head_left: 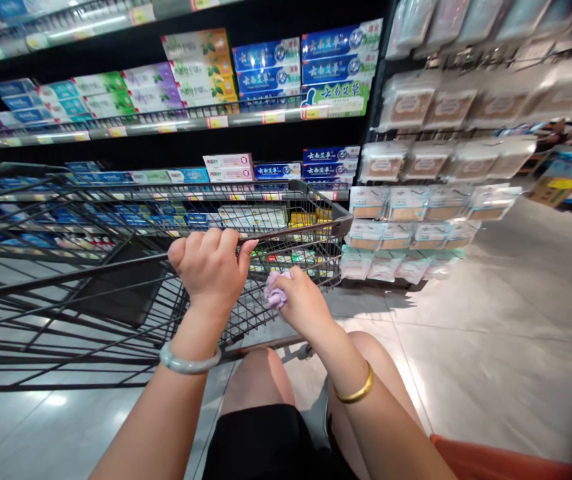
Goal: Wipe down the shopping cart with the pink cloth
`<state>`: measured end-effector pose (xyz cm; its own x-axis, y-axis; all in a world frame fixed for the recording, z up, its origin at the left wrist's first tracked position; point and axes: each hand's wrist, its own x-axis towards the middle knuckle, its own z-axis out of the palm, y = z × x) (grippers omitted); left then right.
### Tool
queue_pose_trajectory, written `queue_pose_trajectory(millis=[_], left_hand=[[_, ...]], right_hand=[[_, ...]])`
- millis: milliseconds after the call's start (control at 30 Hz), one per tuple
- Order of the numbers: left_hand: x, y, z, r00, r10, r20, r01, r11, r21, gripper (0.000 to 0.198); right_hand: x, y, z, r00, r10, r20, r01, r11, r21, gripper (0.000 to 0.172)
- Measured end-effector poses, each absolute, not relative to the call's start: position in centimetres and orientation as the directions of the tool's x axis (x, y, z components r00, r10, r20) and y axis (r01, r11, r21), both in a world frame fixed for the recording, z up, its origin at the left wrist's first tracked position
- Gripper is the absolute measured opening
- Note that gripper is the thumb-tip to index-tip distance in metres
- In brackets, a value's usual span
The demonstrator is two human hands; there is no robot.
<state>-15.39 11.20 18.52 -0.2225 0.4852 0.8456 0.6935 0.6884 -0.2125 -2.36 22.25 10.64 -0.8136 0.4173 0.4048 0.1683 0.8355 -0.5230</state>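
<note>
A black wire shopping cart (266,233) stands in front of me, stretching off to the left. My left hand (211,263) is wrapped round the cart's top rail, knuckles up, with a pale bangle on the wrist. Just right of it and lower, my right hand (303,300) clutches a crumpled light purple cloth (277,289) beside the cart's wire side. A gold bangle circles that wrist. Inside the cart, a dark flat panel (121,280) shows through the wires.
Behind the cart, shelves hold rows of blue toothpaste boxes (341,42) and other cartons. Clear packets (406,100) hang from hooks at the right. Grey tiled floor (491,320) spreads to the right. An orange-red edge (501,460) lies at the lower right.
</note>
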Motion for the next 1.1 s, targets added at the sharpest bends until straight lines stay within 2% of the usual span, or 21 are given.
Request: queue_pose_trajectory(millis=[67, 167, 233, 400, 467, 600, 733, 800, 867, 933, 1033, 1100], left_hand=[[-15.4, 11.2, 18.5, -0.222, 0.482, 0.848, 0.69, 0.691, -0.212, 0.041], [-15.3, 11.2, 18.6, -0.225, 0.478, 0.849, 0.683, 0.699, -0.213, 0.041], [-15.3, 11.2, 18.6, -0.227, 0.482, 0.846, 0.683, 0.698, -0.215, 0.041], [-15.3, 11.2, 18.5, -0.244, 0.485, 0.84, 0.706, 0.683, -0.19, 0.04], [-15.3, 11.2, 18.5, -0.26, 0.485, 0.835, 0.717, 0.676, -0.17, 0.04], [-15.3, 11.2, 18.5, -0.291, 0.49, 0.821, 0.744, 0.656, -0.128, 0.04], [-15.2, 11.2, 18.6, -0.291, 0.489, 0.822, 0.746, 0.654, -0.125, 0.041], [-15.2, 11.2, 18.6, -0.295, 0.492, 0.819, 0.739, 0.661, -0.131, 0.041], [-15.2, 11.1, 18.7, -0.299, 0.495, 0.816, 0.734, 0.666, -0.135, 0.042], [-15.2, 11.2, 18.7, -0.297, 0.493, 0.817, 0.728, 0.671, -0.14, 0.042], [-15.1, 11.2, 18.8, -0.294, 0.486, 0.823, 0.727, 0.673, -0.138, 0.042], [-15.0, 11.3, 18.8, -0.303, 0.483, 0.822, 0.738, 0.664, -0.118, 0.04]], right_hand=[[-2.0, 22.1, 11.1, -0.806, 0.444, 0.39, 0.219, 0.837, -0.501, 0.025], [-1.9, 21.7, 11.4, -0.804, 0.39, 0.449, 0.132, 0.853, -0.505, 0.029], [-2.1, 21.6, 11.0, -0.825, 0.362, 0.434, 0.107, 0.854, -0.509, 0.028], [-3.0, 21.8, 8.9, -0.882, 0.433, 0.186, 0.319, 0.839, -0.44, 0.023], [-2.9, 21.7, 8.9, -0.869, 0.441, 0.225, 0.308, 0.837, -0.451, 0.023], [-2.5, 21.3, 9.7, -0.783, 0.449, 0.431, 0.189, 0.832, -0.522, 0.027], [-2.7, 21.8, 9.2, -0.806, 0.503, 0.312, 0.308, 0.807, -0.504, 0.028], [-2.7, 22.1, 9.1, -0.815, 0.503, 0.288, 0.312, 0.799, -0.514, 0.028], [-2.4, 22.2, 9.4, -0.781, 0.49, 0.386, 0.224, 0.798, -0.56, 0.027], [-2.0, 22.0, 10.2, -0.683, 0.464, 0.565, 0.066, 0.809, -0.584, 0.027], [-1.9, 21.5, 11.3, -0.431, 0.437, 0.79, -0.13, 0.836, -0.533, 0.024], [-2.3, 21.0, 12.0, -0.303, 0.447, 0.842, -0.168, 0.844, -0.509, 0.023]])
